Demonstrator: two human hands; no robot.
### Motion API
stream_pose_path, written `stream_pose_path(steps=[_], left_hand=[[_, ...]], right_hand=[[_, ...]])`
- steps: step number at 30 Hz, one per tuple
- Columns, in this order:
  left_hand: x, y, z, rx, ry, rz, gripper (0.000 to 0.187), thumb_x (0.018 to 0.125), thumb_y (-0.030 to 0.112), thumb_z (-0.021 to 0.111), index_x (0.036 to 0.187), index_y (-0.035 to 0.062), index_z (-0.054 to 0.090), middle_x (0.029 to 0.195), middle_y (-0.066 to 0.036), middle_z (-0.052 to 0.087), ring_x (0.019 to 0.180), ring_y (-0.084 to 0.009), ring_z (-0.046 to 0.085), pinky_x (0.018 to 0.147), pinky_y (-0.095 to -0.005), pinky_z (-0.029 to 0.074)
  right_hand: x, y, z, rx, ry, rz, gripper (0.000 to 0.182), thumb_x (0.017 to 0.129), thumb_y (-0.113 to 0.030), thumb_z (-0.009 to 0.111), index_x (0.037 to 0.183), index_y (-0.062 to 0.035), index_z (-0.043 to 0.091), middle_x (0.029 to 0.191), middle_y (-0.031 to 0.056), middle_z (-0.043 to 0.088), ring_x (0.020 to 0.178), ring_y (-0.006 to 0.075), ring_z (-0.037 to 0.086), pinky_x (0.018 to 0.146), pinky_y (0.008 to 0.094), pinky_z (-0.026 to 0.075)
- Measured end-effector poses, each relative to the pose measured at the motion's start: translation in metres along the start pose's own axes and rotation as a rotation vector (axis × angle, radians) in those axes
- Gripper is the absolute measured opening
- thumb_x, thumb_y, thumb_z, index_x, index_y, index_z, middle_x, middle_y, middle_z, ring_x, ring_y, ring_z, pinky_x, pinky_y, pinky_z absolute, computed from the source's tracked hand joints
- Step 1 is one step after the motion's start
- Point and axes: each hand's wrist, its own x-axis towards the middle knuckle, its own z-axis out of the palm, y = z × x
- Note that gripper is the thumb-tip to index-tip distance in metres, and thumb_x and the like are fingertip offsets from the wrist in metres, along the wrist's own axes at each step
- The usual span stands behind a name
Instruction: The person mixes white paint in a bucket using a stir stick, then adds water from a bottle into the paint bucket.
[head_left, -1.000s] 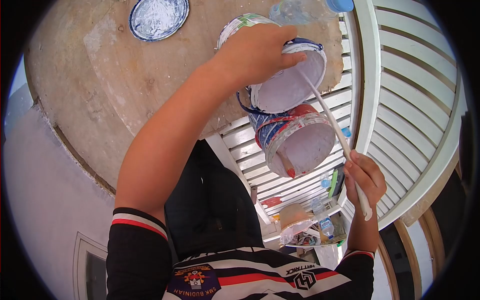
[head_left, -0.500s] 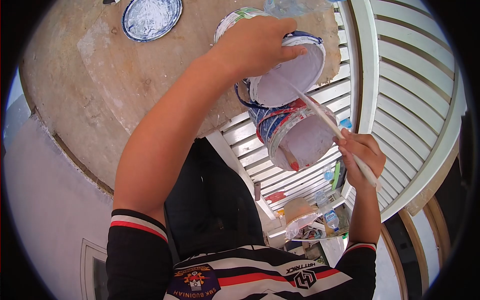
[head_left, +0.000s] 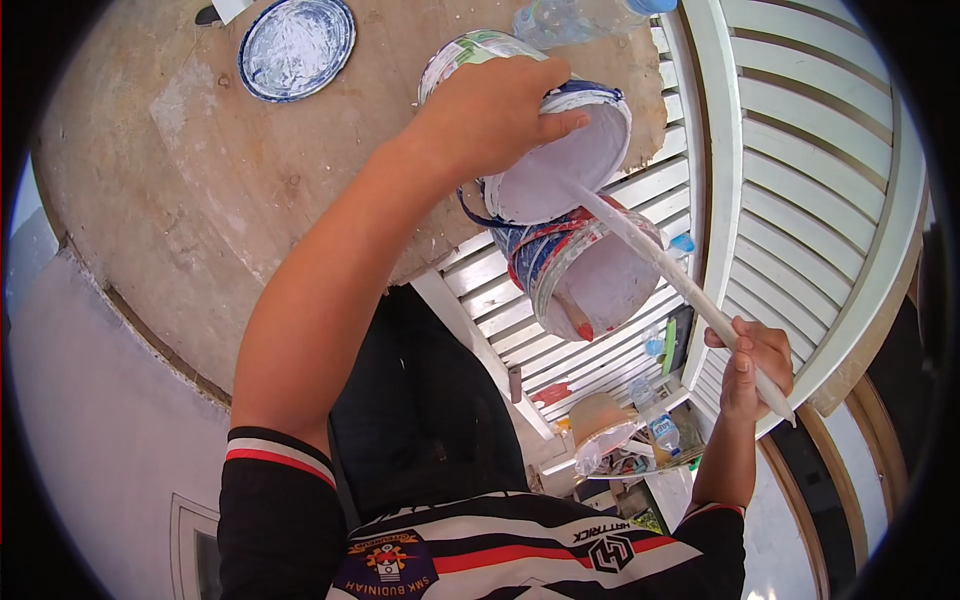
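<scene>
My left hand [head_left: 505,105] grips the rim of a paint bucket [head_left: 600,140], thumb at the inside and fingers over the outer wall. This bucket is tipped with its mouth toward me, its inner wall coated in white paint. In my right hand [head_left: 757,370] is a long whitish stick [head_left: 685,285], held near its lower end; its far end reaches into the tipped bucket's mouth. Just below stands a second bucket [head_left: 540,262], blue and red outside, with whitish paint inside. A red-tipped brush handle [head_left: 577,320] leans inside its mouth.
A paint-smeared lid [head_left: 297,50] lies on the wooden board [head_left: 220,160]. Near the board's far edge is a clear plastic bottle [head_left: 570,22]. White slatted railing [head_left: 810,120] curves along the right. Below, a water bottle [head_left: 663,432] and assorted items sit beside a round tub [head_left: 597,418].
My right hand has moved down and to the right, drawing more of the stick out of the tipped bucket. My left hand keeps its hold on the rim. The view has shifted slightly.
</scene>
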Motion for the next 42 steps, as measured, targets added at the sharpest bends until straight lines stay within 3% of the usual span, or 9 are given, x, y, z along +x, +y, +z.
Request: stream_pose_path(steps=[3,7,11,16,22,25,28,37,42], left_hand=[[0.001,0.0,0.001,-0.003,0.004,0.044,0.033,0.084,0.035,0.061,0.092,0.0033,0.057,0.086,-0.018,0.06,0.08,-0.0351,0.057,0.071,-0.0402,0.045],[0.005,0.004,-0.003,0.006,-0.063,0.029,0.03,0.084,0.031,0.061,0.091,0.0023,0.056,0.084,-0.019,0.06,0.079,-0.0363,0.056,0.071,-0.0415,0.045],[0.007,0.009,0.0,0.02,-0.056,0.019,0.029,0.084,0.03,0.06,0.091,0.0021,0.055,0.083,-0.019,0.06,0.079,-0.0368,0.057,0.07,-0.0426,0.045],[0.01,0.013,0.003,0.053,-0.044,0.015,0.027,0.084,0.029,0.06,0.092,0.0036,0.056,0.083,-0.018,0.062,0.081,-0.0367,0.058,0.07,-0.0429,0.045],[0.013,0.013,0.003,0.075,-0.048,-0.018,0.028,0.084,0.03,0.059,0.096,0.0048,0.058,0.085,-0.016,0.064,0.082,-0.0353,0.059,0.072,-0.0422,0.046],[0.014,0.013,0.001,0.072,-0.064,-0.049,0.028,0.084,0.031,0.058,0.097,0.0053,0.058,0.086,-0.016,0.064,0.083,-0.0346,0.06,0.072,-0.0421,0.047],[0.015,0.01,0.006,0.098,-0.023,-0.023,0.03,0.083,0.033,0.059,0.096,0.0059,0.059,0.087,-0.014,0.065,0.08,-0.0334,0.063,0.07,-0.0427,0.049],[0.012,0.005,0.01,0.047,0.055,-0.04,0.029,0.084,0.033,0.059,0.091,0.0049,0.057,0.082,-0.015,0.063,0.078,-0.0339,0.061,0.068,-0.0425,0.048],[0.01,0.008,0.008,-0.004,0.083,-0.101,0.03,0.084,0.032,0.06,0.083,0.0025,0.053,0.079,-0.016,0.062,0.075,-0.0354,0.059,0.065,-0.0428,0.045]], right_hand=[[0.008,0.0,-0.014,-0.224,-0.124,-0.133,0.013,0.088,-0.009,0.058,0.094,0.0024,0.061,0.095,0.0208,0.058,0.075,0.031,0.065,0.065,0.0448,0.06],[0.001,0.018,-0.027,-0.386,-0.152,-0.134,0.013,0.088,-0.008,0.059,0.093,0.0029,0.061,0.094,0.0209,0.058,0.083,0.0316,0.063,0.068,0.0452,0.059],[-0.019,0.023,-0.016,-0.389,0.021,-0.004,0.011,0.082,-0.008,0.066,0.088,0.0,0.064,0.086,0.0168,0.064,0.085,0.0292,0.065,0.076,0.0374,0.054],[-0.026,0.02,-0.006,-0.425,0.029,-0.007,0.011,0.083,-0.008,0.065,0.09,-0.0001,0.063,0.085,0.016,0.064,0.083,0.0282,0.065,0.075,0.0346,0.053],[-0.029,0.024,-0.002,-0.349,0.097,0.099,0.01,0.084,-0.007,0.063,0.09,0.001,0.063,0.084,0.0172,0.065,0.081,0.0279,0.065,0.073,0.034,0.052],[-0.028,0.025,-0.004,-0.408,0.016,0.067,0.013,0.088,-0.006,0.055,0.095,0.0036,0.061,0.09,0.0196,0.059,0.084,0.0277,0.062,0.072,0.0387,0.057],[-0.026,0.023,-0.002,-0.398,0.005,0.095,0.013,0.088,-0.005,0.054,0.096,0.004,0.06,0.089,0.0192,0.059,0.083,0.0269,0.062,0.073,0.0397,0.057],[-0.022,0.015,0.017,-0.28,0.072,0.203,0.007,0.088,-0.003,0.054,0.09,0.0017,0.059,0.085,0.0142,0.058,0.08,0.0216,0.06,0.088,0.0408,0.05],[-0.023,0.004,0.037,-0.349,0.104,0.167,0.006,0.083,0.001,0.059,0.089,0.0016,0.06,0.083,0.016,0.063,0.079,0.0258,0.064,0.079,0.0384,0.054]])
